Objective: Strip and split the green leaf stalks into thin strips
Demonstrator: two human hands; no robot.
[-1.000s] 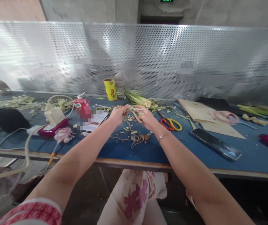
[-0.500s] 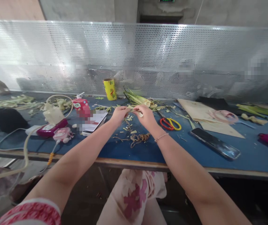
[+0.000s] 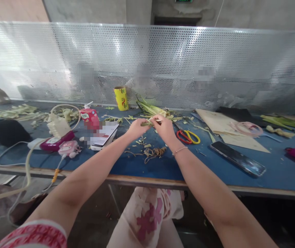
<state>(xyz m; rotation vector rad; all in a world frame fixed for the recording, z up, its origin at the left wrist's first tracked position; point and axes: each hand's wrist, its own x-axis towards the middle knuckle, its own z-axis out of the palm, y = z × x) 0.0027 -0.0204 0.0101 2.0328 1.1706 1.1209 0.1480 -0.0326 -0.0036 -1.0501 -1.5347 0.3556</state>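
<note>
Both of my hands meet over the middle of the blue table (image 3: 162, 167). My left hand (image 3: 136, 127) and my right hand (image 3: 164, 126) are closed on a thin pale-green leaf strip (image 3: 147, 122) held between them, fingers pinched on its ends. Just behind the hands lies a bundle of green leaves (image 3: 151, 109). Below them, leaf scraps and a curl of dry brown fibre (image 3: 154, 151) lie on the table. Red-and-yellow scissors (image 3: 188, 136) rest just right of my right hand.
A yellow can (image 3: 121, 98) stands by the perforated metal screen (image 3: 147, 65). At left are a red carton (image 3: 90, 116), a phone on paper (image 3: 103, 135), pink gadgets with cables (image 3: 56, 143) and a black pouch (image 3: 6, 131). At right lie a black phone (image 3: 237, 158) and cardboard (image 3: 224, 127).
My hands have drawn closer together and shifted slightly right and back. The loose bent strip seen a second ago is now pulled straight and short between my pinched fingers.
</note>
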